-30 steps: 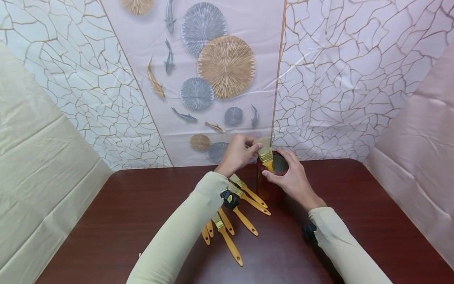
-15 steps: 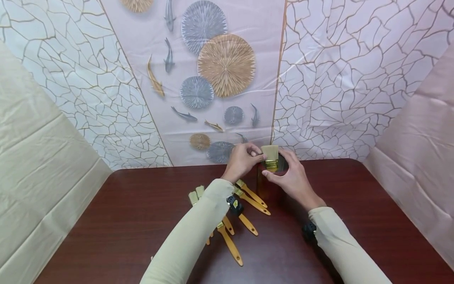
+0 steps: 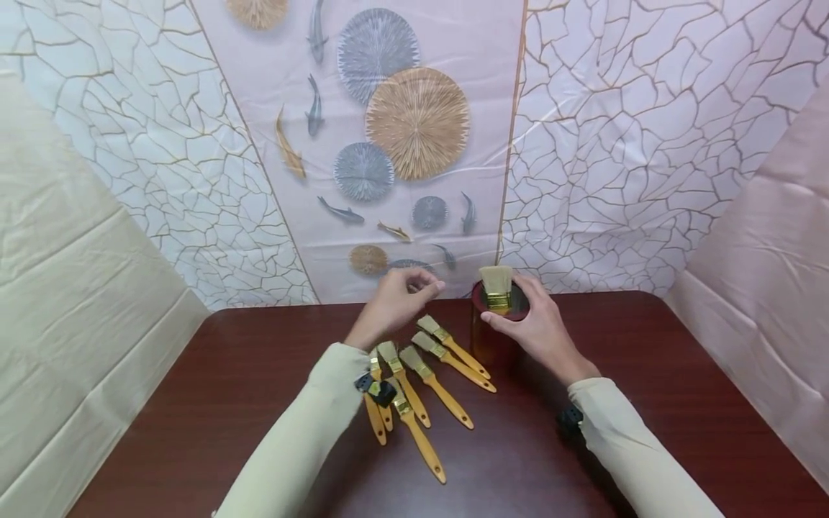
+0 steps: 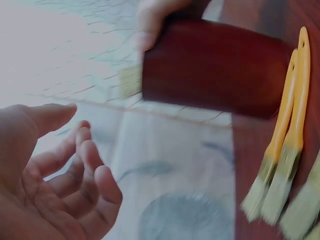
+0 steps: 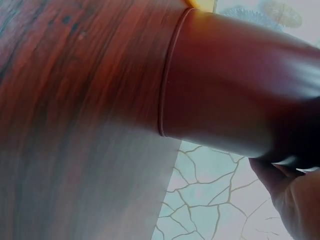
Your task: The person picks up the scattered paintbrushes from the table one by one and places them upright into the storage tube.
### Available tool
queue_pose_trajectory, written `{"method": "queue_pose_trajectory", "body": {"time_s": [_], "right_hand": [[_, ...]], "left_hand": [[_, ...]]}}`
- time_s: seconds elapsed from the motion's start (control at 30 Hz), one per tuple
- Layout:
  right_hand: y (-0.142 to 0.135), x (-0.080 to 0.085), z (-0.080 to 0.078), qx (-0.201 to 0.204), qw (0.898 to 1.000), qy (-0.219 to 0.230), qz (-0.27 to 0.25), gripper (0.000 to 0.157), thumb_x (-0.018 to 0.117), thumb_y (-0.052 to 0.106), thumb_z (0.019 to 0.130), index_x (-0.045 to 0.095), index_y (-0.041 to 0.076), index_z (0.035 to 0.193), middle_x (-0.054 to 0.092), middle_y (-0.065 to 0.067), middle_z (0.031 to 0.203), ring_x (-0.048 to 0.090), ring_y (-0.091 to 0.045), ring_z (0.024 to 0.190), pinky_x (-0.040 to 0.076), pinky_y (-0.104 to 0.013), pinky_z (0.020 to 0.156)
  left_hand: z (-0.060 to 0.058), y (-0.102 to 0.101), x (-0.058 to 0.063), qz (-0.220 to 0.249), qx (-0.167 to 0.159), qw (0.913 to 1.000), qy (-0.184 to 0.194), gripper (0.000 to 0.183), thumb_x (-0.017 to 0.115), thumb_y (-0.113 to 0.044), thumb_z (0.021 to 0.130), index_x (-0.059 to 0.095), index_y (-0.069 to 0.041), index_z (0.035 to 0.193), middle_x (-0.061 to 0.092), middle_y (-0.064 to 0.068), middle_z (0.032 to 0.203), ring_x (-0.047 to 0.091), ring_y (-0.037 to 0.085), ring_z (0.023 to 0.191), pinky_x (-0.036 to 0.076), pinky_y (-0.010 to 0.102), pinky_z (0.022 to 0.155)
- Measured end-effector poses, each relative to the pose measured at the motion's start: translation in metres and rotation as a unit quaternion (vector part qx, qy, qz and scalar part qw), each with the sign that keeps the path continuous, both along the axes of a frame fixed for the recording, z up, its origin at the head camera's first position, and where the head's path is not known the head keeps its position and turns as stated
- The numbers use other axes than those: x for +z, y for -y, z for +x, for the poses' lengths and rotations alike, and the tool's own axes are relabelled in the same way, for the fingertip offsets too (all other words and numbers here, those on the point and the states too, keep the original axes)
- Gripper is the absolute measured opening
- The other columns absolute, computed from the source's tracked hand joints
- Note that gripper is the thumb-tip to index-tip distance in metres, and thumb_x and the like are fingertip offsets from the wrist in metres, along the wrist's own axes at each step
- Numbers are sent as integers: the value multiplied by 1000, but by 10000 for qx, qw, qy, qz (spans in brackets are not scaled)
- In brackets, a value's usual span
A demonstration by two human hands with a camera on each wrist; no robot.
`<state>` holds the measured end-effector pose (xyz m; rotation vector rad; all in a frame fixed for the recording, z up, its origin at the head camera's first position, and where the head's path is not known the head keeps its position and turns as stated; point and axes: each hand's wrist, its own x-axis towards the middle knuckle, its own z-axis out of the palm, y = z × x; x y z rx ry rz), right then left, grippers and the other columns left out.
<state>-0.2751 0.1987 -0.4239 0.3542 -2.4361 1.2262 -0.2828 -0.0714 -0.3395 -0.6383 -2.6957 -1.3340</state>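
Observation:
My right hand [image 3: 537,324] grips the dark red cylindrical holder [image 3: 487,342] near its rim, thumb on the near side. A flat paintbrush [image 3: 497,282] stands in the holder, with pale bristles up and its handle hidden inside. My left hand [image 3: 395,298] hovers left of the holder, holding nothing; in the left wrist view its fingers bend loosely, with the thumb apart from them. Below it, several paintbrushes [image 3: 437,388] with yellow handles lie on the table. The right wrist view shows the holder [image 5: 230,80] from the side, its base on the tabletop.
The dark reddish-brown table [image 3: 259,403] ends at a patterned backdrop [image 3: 583,180]. Plain beige cloth [image 3: 84,324] rises along the left side, with similar cloth on the right. Some brush handles lie partly under the left wrist's camera [image 3: 376,388].
The brush beside the left hand has come upright and sunk into the holder. My left hand has let go and moved left, uncovering more brushes. The right hand stays on the holder.

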Motion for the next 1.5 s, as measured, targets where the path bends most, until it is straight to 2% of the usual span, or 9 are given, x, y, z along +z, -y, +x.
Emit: {"method": "queue_pose_trajectory", "body": {"time_s": [0.13, 0.23, 0.4, 0.57, 0.7, 0.93, 1.17, 1.3, 1.5], "right_hand": [[-3, 1, 5, -91, 9999, 53, 71, 94, 85, 51, 88, 40, 14, 162, 42, -14, 160, 46, -40, 139, 40, -67, 111], [-3, 0, 11, -238, 9997, -29, 45, 96, 85, 50, 88, 38, 15, 163, 39, -15, 163, 41, -40, 145, 38, -69, 111], [-2, 1, 17, -449, 9989, -81, -74, 96, 87, 48, 87, 40, 13, 162, 40, -16, 162, 42, -40, 144, 39, -66, 112], [3, 10, 20, -552, 9980, 299, 66, 101, 83, 58, 87, 37, 13, 164, 40, -18, 161, 42, -41, 145, 37, -67, 113], [8, 14, 20, -555, 9968, 517, 248, 106, 80, 64, 86, 33, 14, 166, 38, -20, 162, 39, -43, 148, 35, -69, 114], [16, 11, 17, -533, 9977, 355, 206, 101, 83, 56, 86, 36, 12, 164, 44, -21, 152, 48, -42, 136, 41, -67, 110], [14, 8, 18, -476, 9981, 363, 149, 101, 85, 50, 86, 36, 9, 164, 44, -21, 154, 47, -42, 137, 41, -65, 110], [12, 8, 19, -423, 9983, 378, 157, 100, 85, 49, 87, 36, 6, 163, 43, -22, 155, 46, -43, 137, 42, -64, 109], [11, 8, 18, -295, 9980, 543, 152, 101, 83, 52, 88, 33, 9, 165, 40, -20, 158, 46, -41, 137, 43, -65, 109]], "left_hand": [[13, 33, 8, -199, 83, 9997, 143, 23, 68, -33, 105, 77, -13, 110, 73, 2, 95, 66, 19, 84, 55, 36, 73], [19, 54, 4, -355, 175, 9987, 332, 21, 67, -34, 105, 76, -15, 109, 71, 2, 93, 65, 19, 81, 55, 36, 72], [25, 82, -19, -625, 510, 9937, 778, 24, 69, -37, 104, 76, -14, 107, 72, 4, 91, 68, 22, 75, 57, 35, 67], [35, 107, -49, -802, 883, 9824, 1440, 29, 70, -36, 104, 75, -8, 109, 74, 12, 94, 73, 28, 77, 61, 39, 70], [45, 123, -66, -722, 1171, 9736, 1821, 28, 70, -30, 104, 74, -3, 107, 73, 14, 95, 74, 25, 79, 64, 40, 73], [53, 127, -80, -809, 1393, 9621, 2201, 27, 72, -26, 102, 75, 1, 98, 73, 11, 84, 73, 19, 72, 64, 36, 68], [51, 109, -93, -1165, 1750, 9565, 2021, 35, 81, -27, 95, 72, -4, 71, 70, 6, 63, 70, 16, 57, 61, 32, 59], [49, 104, -97, -1158, 1901, 9523, 2086, 34, 84, -28, 93, 73, -5, 70, 70, 5, 64, 71, 16, 56, 60, 32, 57], [50, 112, -95, -943, 2025, 9476, 2285, 28, 86, -25, 91, 75, -5, 75, 73, 6, 69, 72, 15, 60, 62, 32, 60]]}}
